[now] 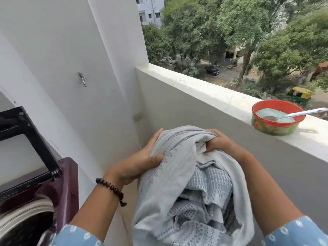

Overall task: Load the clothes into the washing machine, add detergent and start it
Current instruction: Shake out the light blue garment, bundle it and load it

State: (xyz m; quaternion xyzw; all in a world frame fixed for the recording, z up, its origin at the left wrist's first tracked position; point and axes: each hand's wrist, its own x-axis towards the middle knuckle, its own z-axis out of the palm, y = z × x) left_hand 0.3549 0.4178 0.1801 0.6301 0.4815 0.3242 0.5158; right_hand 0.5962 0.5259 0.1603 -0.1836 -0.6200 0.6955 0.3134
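Crumpled grey woven clothes [179, 167], both hands gripping.

**Laundry bundle held beside open washer**

A bundle of pale grey-blue clothes [191, 183], some pieces plain and others printed with a small blue pattern, hangs crumpled and bunched in mid-air, gripped at its top from both sides. To its left stands a maroon top-loading washing machine [67, 185], its dark-framed lid [30, 148] raised upright and the grey rim of the drum exposed below. To the right, a round red-rimmed tub of detergent [276, 120] with green sides sits uncovered on the balcony ledge [204, 89], holding light blue powder. A white spoon [300, 113] rests in the powder, its handle leaning over the rim.
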